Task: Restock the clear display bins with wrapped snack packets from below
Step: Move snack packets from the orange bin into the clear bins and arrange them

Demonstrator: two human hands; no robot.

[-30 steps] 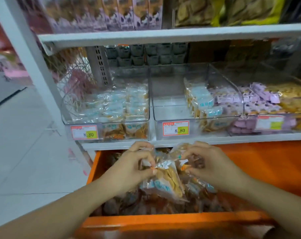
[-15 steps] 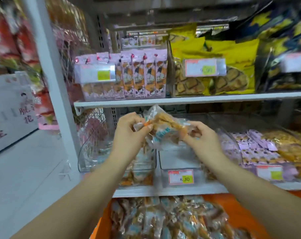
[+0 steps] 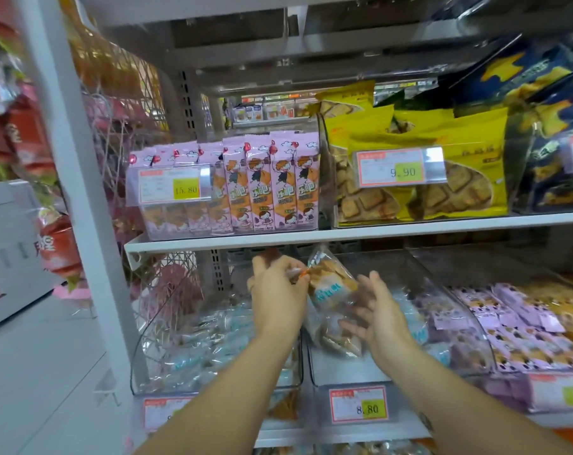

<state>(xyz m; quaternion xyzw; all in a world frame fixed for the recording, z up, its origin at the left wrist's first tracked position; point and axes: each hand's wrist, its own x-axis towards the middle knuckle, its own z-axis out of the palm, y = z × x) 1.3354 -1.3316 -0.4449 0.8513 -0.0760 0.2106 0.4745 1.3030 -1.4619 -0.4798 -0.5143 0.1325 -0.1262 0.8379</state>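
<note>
One snack packet [image 3: 332, 287] is pinched at its top corner by the fingers [image 3: 290, 268] of the left hand [image 3: 278, 295]; the right hand [image 3: 382, 323] is spread just beside it, gripping nothing. Beneath the fingers, the middle bin [image 3: 339, 371] is seen bare in front, the packet not yet released: restocking is judged barely begun.

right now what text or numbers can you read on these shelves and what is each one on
"15.80": upper left tag, in front of the pink packs.
"乐吧": on the pink packs themselves.
"9.90": upper right tag, over the yellow biscuit bags.
"8.80": lower tag, on the middle clear bin.
Too blurred: blue print on the snack packet pinched by the left hand; small print on every tag; the far right tags.
</note>
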